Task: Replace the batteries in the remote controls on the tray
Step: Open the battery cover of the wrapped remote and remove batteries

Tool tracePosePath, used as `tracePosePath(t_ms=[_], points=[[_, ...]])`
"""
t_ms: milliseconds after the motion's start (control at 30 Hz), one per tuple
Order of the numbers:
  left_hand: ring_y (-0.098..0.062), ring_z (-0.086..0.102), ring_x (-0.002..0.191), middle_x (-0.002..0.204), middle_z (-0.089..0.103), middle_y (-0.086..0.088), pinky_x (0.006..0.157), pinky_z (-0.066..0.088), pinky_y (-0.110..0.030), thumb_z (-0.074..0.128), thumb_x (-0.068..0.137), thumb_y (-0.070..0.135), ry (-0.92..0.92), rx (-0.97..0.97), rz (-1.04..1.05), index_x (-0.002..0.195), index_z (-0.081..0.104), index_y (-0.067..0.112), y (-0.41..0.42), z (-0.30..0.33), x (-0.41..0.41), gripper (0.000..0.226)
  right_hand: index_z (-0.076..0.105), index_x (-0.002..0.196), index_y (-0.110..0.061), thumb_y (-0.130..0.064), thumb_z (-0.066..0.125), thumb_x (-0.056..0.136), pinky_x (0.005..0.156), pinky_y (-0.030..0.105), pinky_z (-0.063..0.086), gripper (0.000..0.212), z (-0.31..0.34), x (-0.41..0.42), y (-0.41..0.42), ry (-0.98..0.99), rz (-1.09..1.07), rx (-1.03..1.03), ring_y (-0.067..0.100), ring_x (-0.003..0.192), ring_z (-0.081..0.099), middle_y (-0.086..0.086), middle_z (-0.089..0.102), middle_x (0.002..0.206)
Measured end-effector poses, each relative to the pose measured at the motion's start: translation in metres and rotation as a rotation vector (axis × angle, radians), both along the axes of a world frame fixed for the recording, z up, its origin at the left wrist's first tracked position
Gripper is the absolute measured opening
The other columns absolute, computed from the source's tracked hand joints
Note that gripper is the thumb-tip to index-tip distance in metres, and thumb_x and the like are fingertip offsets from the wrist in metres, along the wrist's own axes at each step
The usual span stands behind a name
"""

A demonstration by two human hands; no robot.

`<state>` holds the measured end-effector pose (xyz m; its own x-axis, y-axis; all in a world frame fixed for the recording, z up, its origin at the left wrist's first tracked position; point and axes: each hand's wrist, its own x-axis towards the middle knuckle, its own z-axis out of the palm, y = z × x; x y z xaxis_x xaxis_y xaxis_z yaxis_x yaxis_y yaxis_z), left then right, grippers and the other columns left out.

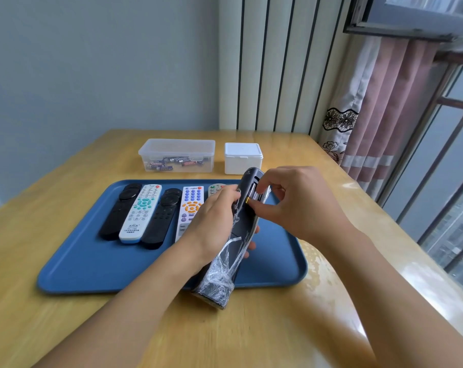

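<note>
Dark remote (242, 224): gripped in your left hand (211, 224), back up, above tray (92, 264).
Right hand (291, 200): pinching a battery (251, 199) in its compartment.

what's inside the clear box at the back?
The clear box holds a loose pile of batteries on its bottom. Its lid is on. The exact count cannot be told, since they overlap.

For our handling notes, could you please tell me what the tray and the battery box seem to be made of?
The blue tray looks like matte plastic or melamine: uniform colour, soft sheen, rounded rim. The battery box seems clear glossy plastic, since its batteries show through the wall.
</note>
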<state>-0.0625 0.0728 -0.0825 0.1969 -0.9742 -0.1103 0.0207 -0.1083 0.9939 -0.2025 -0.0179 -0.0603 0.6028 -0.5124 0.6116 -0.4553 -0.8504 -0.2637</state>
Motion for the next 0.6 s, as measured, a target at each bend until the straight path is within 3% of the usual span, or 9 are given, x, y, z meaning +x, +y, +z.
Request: tracePosePath(t_ms=[233, 400, 600], points=[[-0.033, 0.068, 0.064, 0.096, 0.068, -0.031, 0.059, 0.057, -0.042, 0.028, 0.105, 0.038, -0.162, 0.001, 0.036, 0.112, 0.061, 0.015, -0.0006, -0.0015, -0.0019, 0.041, 0.068, 0.077, -0.024, -0.037, 0.077, 0.076, 0.05, 0.028, 0.036, 0.016, 0.0033, 0.0004, 0.005, 0.109, -0.056, -0.036, 0.003, 0.05, 0.038, -0.015, 0.038, 0.051], [-0.032, 0.064, 0.065, 0.1, 0.06, -0.035, 0.051, 0.053, -0.034, 0.028, 0.105, 0.031, -0.286, -0.031, 0.058, 0.11, 0.055, 0.006, -0.002, -0.0046, -0.0003, 0.037, 0.073, 0.083, -0.024, -0.038, 0.073, 0.082, 0.055, 0.031, 0.05, 0.014, 0.0014, 0.0031, 0.0079, 0.134, -0.087, -0.054, 0.018, 0.062, 0.056, -0.009, 0.064, 0.067], [-0.03, 0.06, 0.064, 0.099, 0.06, -0.036, 0.047, 0.05, -0.028, 0.027, 0.104, 0.02, -0.294, -0.05, 0.061, 0.113, 0.059, 0.01, -0.0003, -0.002, -0.0006, 0.035, 0.073, 0.073, -0.02, -0.03, 0.07, 0.082, 0.059, 0.035, 0.055, 0.015, 0.0014, 0.004, 0.0059, 0.165, -0.08, -0.008, 0.019, 0.064, 0.063, -0.008, 0.07, 0.069]])
